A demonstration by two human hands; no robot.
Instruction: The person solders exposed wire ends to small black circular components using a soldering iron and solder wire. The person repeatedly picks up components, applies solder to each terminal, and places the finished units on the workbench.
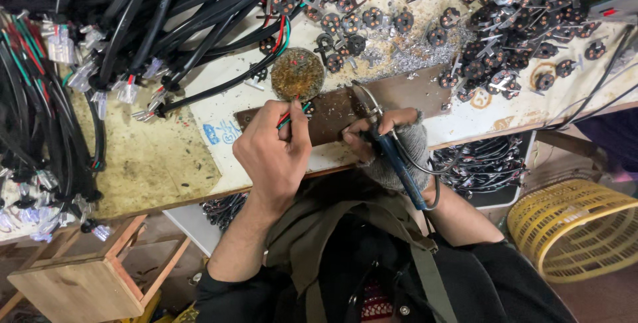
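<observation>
Single head view; looks steeply down, close over the workbench.

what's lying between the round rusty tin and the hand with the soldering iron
Head view: a brown board on the bench, and the iron's metal tip over it.
</observation>
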